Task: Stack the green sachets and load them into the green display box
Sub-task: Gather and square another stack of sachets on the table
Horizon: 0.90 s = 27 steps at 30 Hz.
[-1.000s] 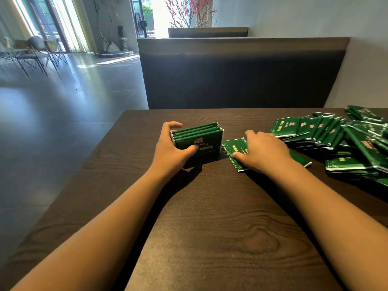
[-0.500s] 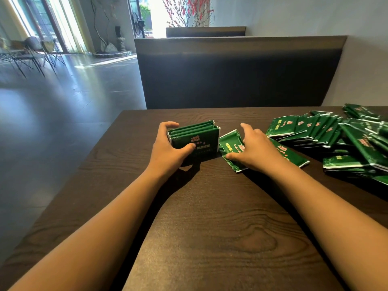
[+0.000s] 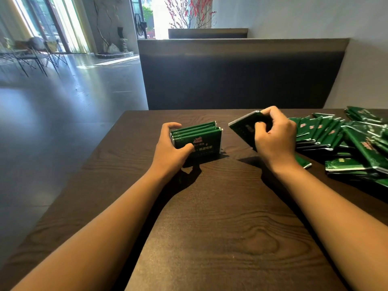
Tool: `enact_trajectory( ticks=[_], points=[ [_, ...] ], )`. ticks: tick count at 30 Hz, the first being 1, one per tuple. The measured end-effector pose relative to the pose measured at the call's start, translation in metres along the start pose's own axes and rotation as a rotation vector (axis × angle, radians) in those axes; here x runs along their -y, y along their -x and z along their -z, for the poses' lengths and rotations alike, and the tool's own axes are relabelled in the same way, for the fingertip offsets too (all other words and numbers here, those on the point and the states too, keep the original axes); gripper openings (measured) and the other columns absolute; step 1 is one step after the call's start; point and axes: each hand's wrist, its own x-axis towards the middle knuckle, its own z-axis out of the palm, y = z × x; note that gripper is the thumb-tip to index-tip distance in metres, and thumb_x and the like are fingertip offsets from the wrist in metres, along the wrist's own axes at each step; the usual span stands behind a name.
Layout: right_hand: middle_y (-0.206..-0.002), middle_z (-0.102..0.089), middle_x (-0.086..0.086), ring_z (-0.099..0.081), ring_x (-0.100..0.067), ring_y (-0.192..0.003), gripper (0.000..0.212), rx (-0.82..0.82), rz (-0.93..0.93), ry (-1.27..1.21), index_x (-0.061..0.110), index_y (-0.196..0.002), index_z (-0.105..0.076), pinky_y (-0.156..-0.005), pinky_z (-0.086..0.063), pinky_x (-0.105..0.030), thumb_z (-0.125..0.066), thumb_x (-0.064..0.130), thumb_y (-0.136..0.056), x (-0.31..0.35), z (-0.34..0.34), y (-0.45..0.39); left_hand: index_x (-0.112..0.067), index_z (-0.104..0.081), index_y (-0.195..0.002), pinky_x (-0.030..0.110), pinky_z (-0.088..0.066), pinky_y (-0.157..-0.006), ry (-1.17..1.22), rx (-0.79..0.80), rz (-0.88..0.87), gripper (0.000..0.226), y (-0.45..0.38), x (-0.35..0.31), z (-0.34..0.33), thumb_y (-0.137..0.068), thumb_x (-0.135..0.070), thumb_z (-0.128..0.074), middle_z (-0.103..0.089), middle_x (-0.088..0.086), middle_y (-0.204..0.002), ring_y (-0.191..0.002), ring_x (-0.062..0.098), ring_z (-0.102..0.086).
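Several green sachets [image 3: 197, 138] stand on edge as a small upright stack near the middle of the dark wooden table [image 3: 210, 227], pinched by the left hand [image 3: 170, 145], thumb on the printed front and fingers curled round the back. Just to its right, apart from it, the right hand [image 3: 275, 137] grips a single sachet [image 3: 243, 127] lifted off the table and tilted, fingers closed over its upper edge. To do this step well, that sachet should probably be turned upright to match the stack, its crimped edges lined up with the others, then slid in flat against one face while the left hand loosens only enough to admit it; letting go too far could let the stack fan out or topple. Each sachet is flat, glossy dark green foil with pale sealed edges and light printing; it likely slides easily against its neighbours. Many more lie in a loose overlapping heap [image 3: 336, 139] at the table's right side. No display box shows in this view.
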Motion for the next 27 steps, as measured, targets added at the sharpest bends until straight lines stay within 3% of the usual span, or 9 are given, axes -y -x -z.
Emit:
enact_trajectory(
  ticks=[3, 6, 8, 11, 15, 18, 20, 23, 27],
  points=[
    [-0.084, -0.057, -0.007, -0.054, -0.023, -0.078, 0.012, -0.011, 0.23, -0.079, 0.007, -0.083, -0.062, -0.068, -0.038, -0.023, -0.052, 0.001, -0.083, 0.009, 0.0, 0.004, -0.024, -0.042, -0.13, 0.036, -0.065, -0.076, 0.048, 0.014, 0.024, 0.042, 0.001, -0.002, 0.0, -0.098, -0.007, -0.062, -0.055, 0.006, -0.128, -0.114, 0.026, -0.064],
    [-0.089, -0.058, -0.008, -0.053, -0.024, -0.084, 0.015, 0.072, 0.398, -0.073, 0.006, -0.088, -0.067, -0.074, -0.043, -0.031, -0.054, 0.001, -0.082, 0.022, -0.005, 0.011, -0.026, -0.045, -0.128, 0.036, -0.062, -0.075, 0.158, 0.024, 0.073, 0.026, 0.002, -0.004, -0.001, -0.103, -0.029, -0.052, -0.054, 0.014, -0.129, -0.113, 0.031, -0.064],
    [-0.094, -0.062, -0.006, -0.053, -0.024, -0.089, 0.02, 0.179, 0.493, 0.009, 0.01, -0.099, -0.07, -0.078, -0.042, -0.036, -0.057, 0.008, -0.083, 0.028, -0.013, 0.019, -0.027, -0.047, -0.123, 0.045, -0.059, -0.082, 0.181, 0.028, 0.068, 0.035, 0.001, -0.005, -0.003, -0.095, -0.049, -0.047, -0.054, 0.013, -0.128, -0.114, 0.034, -0.062],
    [-0.103, -0.068, -0.001, -0.054, -0.024, -0.096, 0.025, 0.328, 0.561, 0.1, 0.016, -0.111, -0.07, -0.08, -0.034, -0.033, -0.065, 0.01, -0.086, 0.031, -0.03, 0.033, -0.024, -0.046, -0.123, 0.043, -0.058, -0.077, 0.185, 0.044, 0.056, 0.046, 0.004, -0.009, -0.006, -0.092, -0.057, -0.043, -0.053, 0.013, -0.124, -0.109, 0.033, -0.061],
    [-0.114, -0.064, 0.001, -0.051, -0.024, -0.106, 0.034, 0.318, 0.525, 0.118, 0.019, -0.116, -0.067, -0.085, -0.03, -0.032, -0.073, 0.014, -0.083, 0.035, -0.037, 0.039, -0.031, -0.041, -0.131, 0.044, -0.061, -0.088, 0.079, 0.126, 0.035, 0.05, 0.005, -0.01, -0.007, -0.091, -0.06, -0.046, -0.05, 0.006, -0.128, -0.115, 0.029, -0.061],
    [-0.137, -0.049, -0.005, -0.041, -0.027, -0.123, 0.055, 0.279, 0.342, 0.157, 0.023, -0.133, -0.056, -0.095, -0.038, -0.038, -0.076, 0.027, -0.083, 0.034, -0.037, 0.036, -0.034, -0.033, -0.14, 0.031, -0.059, -0.087, -0.042, 0.191, -0.025, 0.058, 0.007, -0.01, -0.007, -0.093, -0.052, -0.064, -0.05, -0.002, -0.129, -0.114, 0.019, -0.063],
    [-0.151, -0.036, -0.007, -0.033, -0.029, -0.135, 0.07, 0.341, 0.219, 0.125, 0.026, -0.145, -0.043, -0.103, -0.042, -0.044, -0.077, 0.031, -0.084, 0.03, -0.038, 0.035, -0.034, -0.03, -0.141, 0.029, -0.058, -0.091, -0.14, 0.22, -0.084, 0.068, 0.007, -0.009, -0.007, -0.092, -0.031, -0.077, -0.051, -0.005, -0.128, -0.115, 0.013, -0.062],
    [-0.162, -0.019, -0.007, -0.026, -0.03, -0.146, 0.081, 0.471, 0.106, -0.005, 0.032, -0.153, -0.027, -0.108, -0.039, -0.046, -0.075, 0.027, -0.088, 0.025, -0.037, 0.034, -0.029, -0.032, -0.141, 0.033, -0.061, -0.09, -0.152, 0.234, -0.125, 0.07, 0.008, -0.007, -0.007, -0.09, -0.002, -0.071, -0.052, 0.0, -0.125, -0.113, 0.017, -0.065],
    [-0.166, -0.011, -0.002, -0.023, -0.025, -0.15, 0.076, 0.558, 0.053, -0.2, 0.035, -0.153, -0.022, -0.11, -0.03, -0.036, -0.065, 0.017, -0.093, 0.031, -0.037, 0.037, -0.023, -0.037, -0.137, 0.032, -0.063, -0.084, -0.111, 0.176, -0.152, 0.065, 0.009, -0.008, -0.006, -0.088, 0.007, -0.066, -0.055, 0.004, -0.122, -0.108, 0.015, -0.068]
  ],
)
